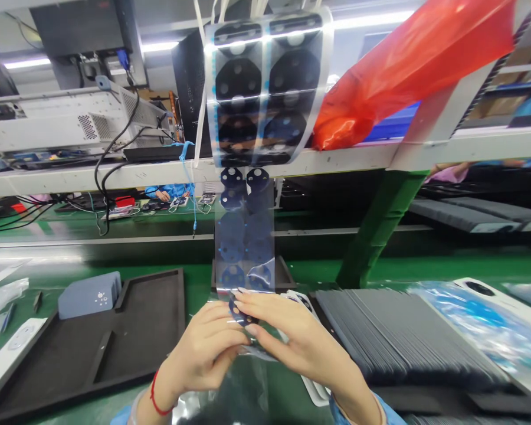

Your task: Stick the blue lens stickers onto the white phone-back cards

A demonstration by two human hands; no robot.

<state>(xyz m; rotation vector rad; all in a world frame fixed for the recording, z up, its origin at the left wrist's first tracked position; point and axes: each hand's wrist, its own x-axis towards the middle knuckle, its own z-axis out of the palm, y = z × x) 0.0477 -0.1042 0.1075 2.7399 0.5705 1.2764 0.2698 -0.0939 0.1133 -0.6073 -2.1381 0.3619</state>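
Note:
A clear film strip (244, 236) carrying dark round stickers hangs from a roll (265, 88) at the top centre and runs down to my hands. My left hand (207, 342), with a red string at its wrist, pinches the lower part of the film. The fingers of my right hand (287, 330) close on a dark round sticker (241, 313) with small holes, at the film's lower end. Part of this sticker is hidden under my fingertips. Behind my right hand, white pieces (315, 389) with rounded corners are partly covered.
On the left, a black tray (137, 330) holds blue-grey plates (88, 295). Many grey plates (402, 330) stand packed on the right, beside plastic-wrapped items (487, 319). A white shelf rail (358, 158), red bag (407, 65) and green-wrapped post (376, 230) are ahead. Another person's hand (163, 195) shows beyond.

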